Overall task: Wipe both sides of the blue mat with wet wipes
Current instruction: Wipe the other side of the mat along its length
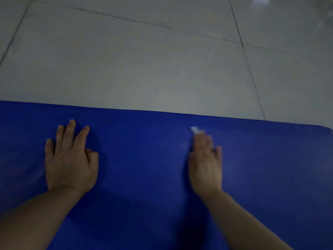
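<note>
The blue mat lies flat on the floor and fills the lower half of the view; its far edge runs across the middle. My left hand rests palm down on the mat at the left, fingers spread, holding nothing. My right hand is pressed on the mat at the right, blurred by motion. A small white corner of a wet wipe sticks out past its fingertips; the remainder of the wipe is hidden under the hand.
Beyond the mat's far edge is a pale grey tiled floor with dark grout lines. The mat's far right corner shows at the right edge of the view.
</note>
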Demonstrator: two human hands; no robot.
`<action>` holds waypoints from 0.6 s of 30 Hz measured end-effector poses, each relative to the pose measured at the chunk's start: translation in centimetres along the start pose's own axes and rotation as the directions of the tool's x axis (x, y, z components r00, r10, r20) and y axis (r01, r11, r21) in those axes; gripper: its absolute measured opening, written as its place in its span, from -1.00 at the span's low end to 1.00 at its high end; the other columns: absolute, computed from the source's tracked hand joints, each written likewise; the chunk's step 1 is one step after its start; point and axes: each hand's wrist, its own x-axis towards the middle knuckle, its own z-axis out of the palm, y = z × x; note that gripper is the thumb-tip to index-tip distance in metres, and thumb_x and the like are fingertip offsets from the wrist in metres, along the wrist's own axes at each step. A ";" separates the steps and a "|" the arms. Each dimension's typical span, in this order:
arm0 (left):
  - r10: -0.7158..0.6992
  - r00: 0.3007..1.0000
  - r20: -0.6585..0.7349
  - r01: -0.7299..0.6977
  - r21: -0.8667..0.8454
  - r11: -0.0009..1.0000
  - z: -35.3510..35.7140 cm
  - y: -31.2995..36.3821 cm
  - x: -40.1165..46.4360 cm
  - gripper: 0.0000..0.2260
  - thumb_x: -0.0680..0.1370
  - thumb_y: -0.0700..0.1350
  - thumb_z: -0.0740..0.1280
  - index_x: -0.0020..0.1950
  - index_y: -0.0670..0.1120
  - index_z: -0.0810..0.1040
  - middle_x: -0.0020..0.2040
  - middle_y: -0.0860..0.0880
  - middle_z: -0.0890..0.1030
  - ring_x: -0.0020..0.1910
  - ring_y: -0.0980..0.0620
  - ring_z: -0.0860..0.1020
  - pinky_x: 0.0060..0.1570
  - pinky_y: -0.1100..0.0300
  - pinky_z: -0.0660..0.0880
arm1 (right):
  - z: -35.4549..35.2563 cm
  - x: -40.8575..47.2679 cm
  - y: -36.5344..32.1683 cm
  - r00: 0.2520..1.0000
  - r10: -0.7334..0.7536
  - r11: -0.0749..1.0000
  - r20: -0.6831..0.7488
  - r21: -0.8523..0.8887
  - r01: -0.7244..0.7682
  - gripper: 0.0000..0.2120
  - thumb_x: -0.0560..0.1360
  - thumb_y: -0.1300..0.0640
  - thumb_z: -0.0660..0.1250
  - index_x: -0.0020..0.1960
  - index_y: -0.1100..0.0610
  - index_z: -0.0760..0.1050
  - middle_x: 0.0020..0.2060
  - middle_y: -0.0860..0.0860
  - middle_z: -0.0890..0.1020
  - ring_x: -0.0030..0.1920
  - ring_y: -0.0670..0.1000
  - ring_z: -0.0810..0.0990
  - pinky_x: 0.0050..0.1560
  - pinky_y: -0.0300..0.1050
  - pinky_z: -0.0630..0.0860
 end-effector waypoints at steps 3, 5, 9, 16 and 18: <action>0.009 1.000 -0.007 -0.009 0.007 1.000 0.0 -0.1 0.0 -0.43 0.47 -0.04 0.01 0.47 -0.16 0.32 0.54 -0.16 0.18 0.53 -0.16 0.07 0.46 -0.19 0.00 | -0.6 1.1 4.4 0.952 0.297 0.955 0.070 -0.044 -0.295 -0.45 0.62 -0.01 -0.13 0.55 0.13 -0.14 0.55 0.01 -0.11 0.53 0.02 -0.17 0.50 0.10 -0.18; 0.005 1.000 -0.014 -0.006 -0.012 1.000 -0.1 -0.2 0.0 -0.43 0.47 -0.04 0.01 0.47 -0.16 0.32 0.54 -0.16 0.18 0.53 -0.16 0.07 0.47 -0.18 -0.01 | -0.2 1.2 4.5 0.950 0.297 0.954 0.098 -0.071 -0.291 -0.38 0.59 -0.14 -0.20 0.55 0.13 -0.22 0.54 0.00 -0.20 0.52 0.02 -0.26 0.49 0.04 -0.27; 0.021 0.999 -0.037 -0.021 -0.007 1.000 0.2 -0.1 0.0 -0.43 0.48 -0.04 0.00 0.47 -0.17 0.33 0.54 -0.19 0.19 0.53 -0.18 0.08 0.46 -0.17 -0.03 | 0.0 1.1 4.0 0.953 0.294 0.955 0.069 -0.057 -0.291 -0.32 0.56 -0.21 -0.23 0.55 0.13 -0.24 0.54 0.00 -0.20 0.52 0.04 -0.25 0.48 0.04 -0.25; 0.225 0.974 -0.039 -0.226 -0.037 0.973 0.7 4.1 -2.6 -0.53 0.49 -0.17 0.06 0.35 -0.19 0.49 0.48 -0.24 0.28 0.47 -0.22 0.22 0.46 -0.09 -0.03 | 0.1 1.1 4.2 0.956 0.283 0.959 0.078 -0.027 -0.281 -0.36 0.59 -0.18 -0.18 0.55 0.11 -0.24 0.54 -0.01 -0.20 0.52 0.03 -0.25 0.49 0.05 -0.24; 0.284 0.959 0.022 -0.283 -0.034 0.959 1.8 7.0 -4.0 -0.52 0.53 -0.08 0.01 0.38 -0.14 0.47 0.49 -0.20 0.29 0.46 -0.16 0.23 0.44 -0.08 0.03 | 0.0 1.0 4.3 0.957 0.274 0.962 0.098 -0.026 -0.273 -0.37 0.60 -0.18 -0.18 0.55 0.11 -0.24 0.54 -0.02 -0.21 0.52 0.03 -0.26 0.49 0.04 -0.25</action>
